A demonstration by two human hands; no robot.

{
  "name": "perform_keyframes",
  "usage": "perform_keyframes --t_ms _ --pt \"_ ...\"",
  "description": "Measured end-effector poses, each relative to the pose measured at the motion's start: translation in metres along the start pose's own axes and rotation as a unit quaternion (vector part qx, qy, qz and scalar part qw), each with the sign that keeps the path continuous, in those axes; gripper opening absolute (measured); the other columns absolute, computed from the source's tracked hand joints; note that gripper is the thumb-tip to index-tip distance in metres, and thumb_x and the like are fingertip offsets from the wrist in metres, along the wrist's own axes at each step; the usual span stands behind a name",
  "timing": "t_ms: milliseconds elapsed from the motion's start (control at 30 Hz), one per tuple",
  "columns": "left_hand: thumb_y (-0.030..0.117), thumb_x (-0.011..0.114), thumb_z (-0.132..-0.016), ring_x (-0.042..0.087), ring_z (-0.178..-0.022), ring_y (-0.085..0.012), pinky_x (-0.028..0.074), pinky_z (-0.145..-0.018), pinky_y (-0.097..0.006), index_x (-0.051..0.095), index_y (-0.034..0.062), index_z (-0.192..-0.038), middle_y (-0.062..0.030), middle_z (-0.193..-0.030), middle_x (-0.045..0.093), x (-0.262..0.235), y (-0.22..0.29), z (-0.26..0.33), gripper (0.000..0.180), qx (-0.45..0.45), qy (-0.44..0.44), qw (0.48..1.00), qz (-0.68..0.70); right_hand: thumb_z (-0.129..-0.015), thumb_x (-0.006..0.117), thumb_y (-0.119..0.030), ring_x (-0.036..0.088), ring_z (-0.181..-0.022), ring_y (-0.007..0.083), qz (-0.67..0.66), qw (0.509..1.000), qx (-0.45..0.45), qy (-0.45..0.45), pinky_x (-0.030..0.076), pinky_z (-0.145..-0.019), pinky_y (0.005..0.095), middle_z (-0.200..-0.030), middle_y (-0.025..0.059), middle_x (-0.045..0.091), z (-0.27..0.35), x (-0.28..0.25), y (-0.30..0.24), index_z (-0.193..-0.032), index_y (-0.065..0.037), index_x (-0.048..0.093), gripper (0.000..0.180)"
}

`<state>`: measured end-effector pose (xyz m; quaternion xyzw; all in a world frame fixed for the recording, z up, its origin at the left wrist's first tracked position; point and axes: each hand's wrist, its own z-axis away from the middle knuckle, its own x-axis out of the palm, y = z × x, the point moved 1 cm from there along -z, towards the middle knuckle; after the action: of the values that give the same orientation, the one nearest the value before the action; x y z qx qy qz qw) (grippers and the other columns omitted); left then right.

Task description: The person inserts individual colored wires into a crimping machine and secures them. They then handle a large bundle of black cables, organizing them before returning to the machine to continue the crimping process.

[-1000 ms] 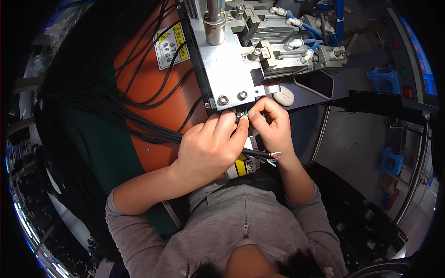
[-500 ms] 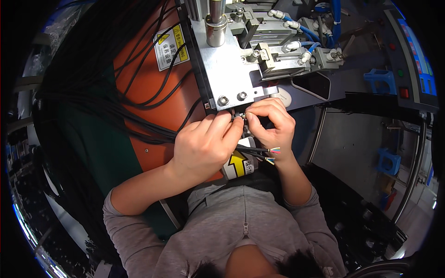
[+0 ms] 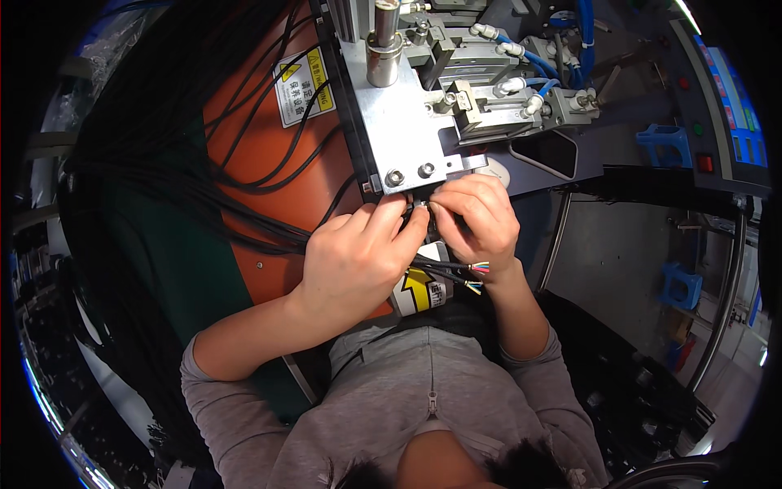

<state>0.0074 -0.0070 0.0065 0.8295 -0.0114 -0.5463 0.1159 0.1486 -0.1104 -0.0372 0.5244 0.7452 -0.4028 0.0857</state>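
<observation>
My left hand (image 3: 354,248) is closed around a black cable, its thumb and index finger pinched at the front edge of the machine's metal plate (image 3: 403,138). Close by, my right hand (image 3: 481,216) has its thumb and index finger pressed together at the same spot. A small pale, shiny bit (image 3: 423,204) shows between the two hands; what the right fingers hold is too small to make out. Below the left fingers, black cable ends (image 3: 444,265) stick out to the right, with thin coloured wires (image 3: 479,267) bared at their tips.
A bundle of black cables (image 3: 236,216) runs over the orange panel (image 3: 285,175) on the left. Metal cylinders (image 3: 497,61) with blue air tubes (image 3: 586,33) stand beyond the plate. A yellow-arrow label (image 3: 417,289) lies below my hands. A control screen (image 3: 733,106) is at far right.
My right hand's fingers have shifted and curled slightly at the pinch point. The left hand stays nearly still. The view has moved a little.
</observation>
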Motion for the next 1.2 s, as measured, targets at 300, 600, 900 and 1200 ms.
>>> perform_keyframes --t_ms 300,600,900,1200 --pt "0.004 0.062 -0.075 0.052 -0.059 -0.0116 0.042 -0.05 -0.026 0.07 0.0126 -0.103 0.0007 -0.076 0.053 -0.006 0.001 0.0 0.03 -0.008 -0.027 0.999 -0.017 -0.066 0.069 0.004 0.058 -0.072 0.0236 -0.073 0.989 0.126 -0.014 0.047 -0.065 0.0316 -0.078 0.0085 0.063 0.006 0.001 -0.002 -0.075 -0.002 0.062 0.012" --pt "0.004 0.065 -0.074 0.057 -0.061 -0.01 0.043 -0.05 -0.025 0.068 0.006 -0.093 0.001 -0.073 0.053 -0.011 0.005 0.005 0.02 -0.015 -0.068 0.996 -0.059 -0.083 0.063 -0.006 0.049 -0.067 0.0011 -0.394 0.787 0.472 -0.056 0.037 -0.06 0.0175 -0.074 -0.0035 0.058 0.017 0.008 0.003 -0.077 -0.002 0.059 0.007" --pt "0.009 0.065 -0.08 0.054 -0.056 -0.0097 0.041 -0.047 -0.023 0.061 0.0039 -0.082 -0.0008 -0.067 0.046 -0.012 0.006 0.008 0.007 -0.005 -0.066 0.989 -0.13 -0.085 0.066 0.0 0.054 -0.079 0.0035 -0.402 0.82 0.405 0.042 0.045 -0.071 0.02 -0.089 -0.0006 0.06 0.017 -0.012 0.01 -0.095 0.0 0.061 0.012" --pt "0.016 0.071 -0.077 0.057 -0.055 -0.0216 0.043 -0.049 -0.033 0.067 0.006 -0.083 -0.0061 -0.067 0.058 -0.016 -0.008 0.0 0.013 -0.063 -0.006 0.989 0.132 -0.066 0.073 0.006 0.061 -0.081 0.0225 -0.401 0.902 0.088 -0.133 0.047 -0.073 0.0322 -0.088 0.0092 0.067 0.001 -0.036 -0.008 -0.09 -0.001 0.07 0.025"
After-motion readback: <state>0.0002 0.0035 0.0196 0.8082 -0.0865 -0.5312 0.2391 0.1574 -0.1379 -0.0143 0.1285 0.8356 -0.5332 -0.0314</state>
